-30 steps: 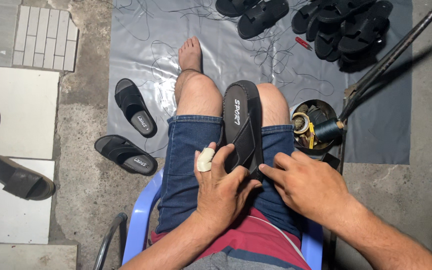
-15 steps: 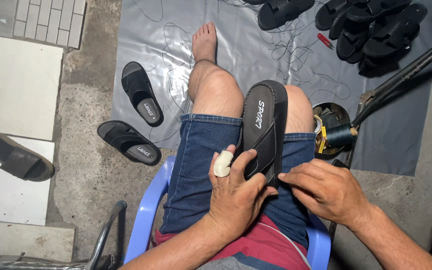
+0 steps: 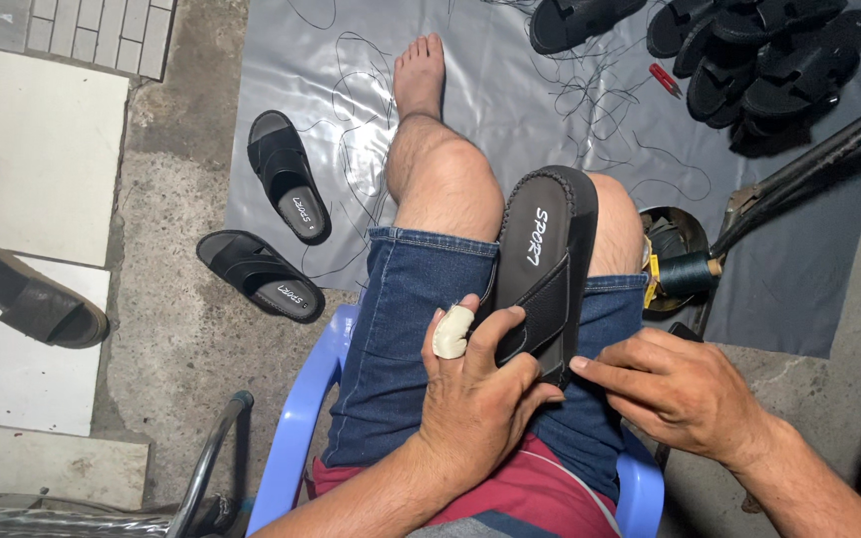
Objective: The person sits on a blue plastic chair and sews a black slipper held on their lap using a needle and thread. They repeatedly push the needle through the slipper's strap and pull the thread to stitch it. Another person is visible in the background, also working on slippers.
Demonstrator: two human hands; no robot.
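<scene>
Black slide sandal (image 3: 540, 269) on lap, sole up, heel end toward body. Left hand (image 3: 480, 399) gripping strap, bandaged finger. Right hand (image 3: 675, 394) pinching strap edge just beside.

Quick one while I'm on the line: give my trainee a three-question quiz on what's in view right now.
1. True or false: the left hand grips the black sandal lying on the lap.
2. Which finger-covering shows on the left hand: A) white wrap B) red glove C) metal ring?
3. How many loose sandals lie left of the bare leg on or beside the grey sheet?

Key: 1 true. 2 A. 3 two; the right hand touches the held sandal's edge.
</scene>
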